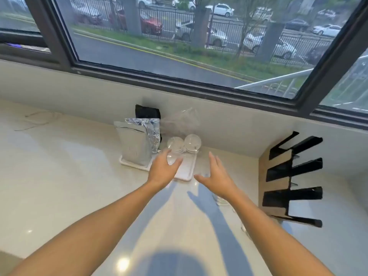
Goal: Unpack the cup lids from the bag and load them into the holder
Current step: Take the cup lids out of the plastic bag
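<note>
Two stacks of clear domed cup lids (184, 144) lie on a white tray (186, 177) at the back of the counter, inside a clear plastic bag (182, 120) that rises against the wall. My left hand (162, 169) is over the tray's near part, fingers spread around the end of the left lid stack; whether it grips is unclear. My right hand (216, 175) hovers open just right of the tray, holding nothing. The black slotted holder (292, 183) stands at the right on the counter; its slots look empty.
Silver foil pouches (137, 141) stand on the tray's left part, with a black object (147, 112) behind them. A thin wire (35, 120) lies far left. A clear item (220, 200) sits under my right forearm. The pale counter meets the wall below a window.
</note>
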